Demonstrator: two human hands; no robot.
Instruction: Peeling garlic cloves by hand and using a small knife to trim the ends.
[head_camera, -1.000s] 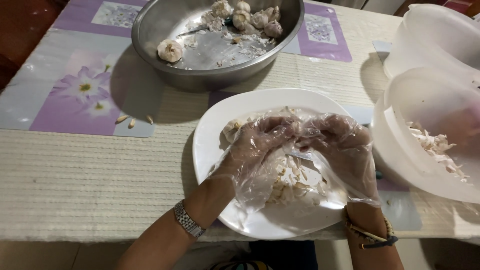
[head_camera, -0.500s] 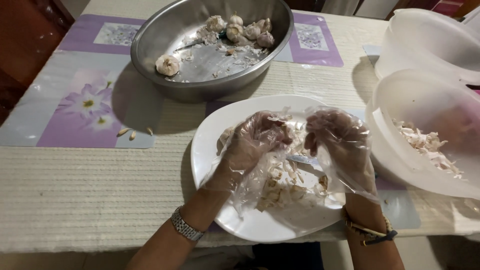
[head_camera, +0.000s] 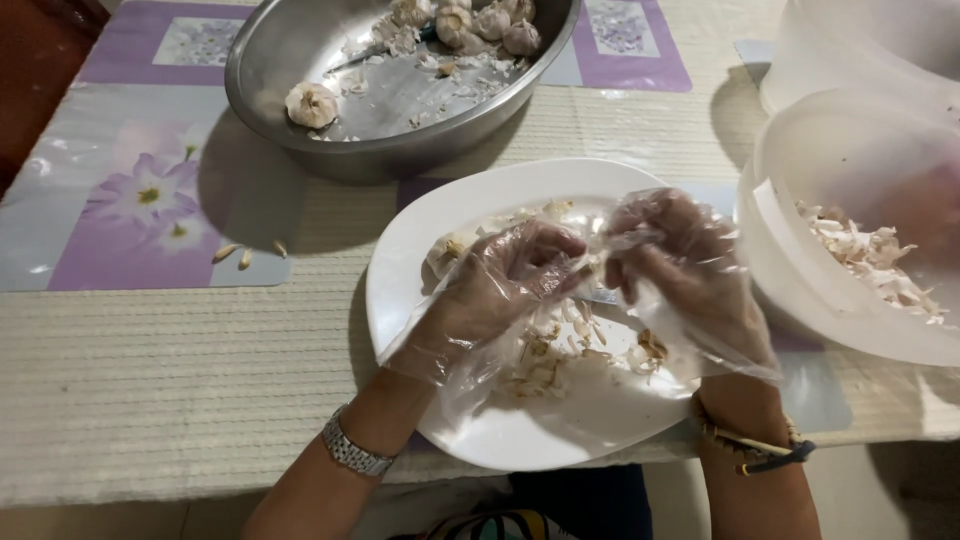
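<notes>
Head view: both hands wear loose clear plastic gloves and meet over a white plate (head_camera: 480, 215) on the bench (head_camera: 150, 380). The left hand (head_camera: 500, 290) has its fingers curled narrow, pinching a small garlic piece (head_camera: 583, 268); the right hand (head_camera: 680, 270) pinches the same piece from the other side. Garlic skins (head_camera: 560, 350) lie on the plate beneath them. A steel bowl (head_camera: 290, 60) with garlic bulbs (head_camera: 312, 103) stands behind, and a white tub (head_camera: 800, 270) of peelings stands just right.
</notes>
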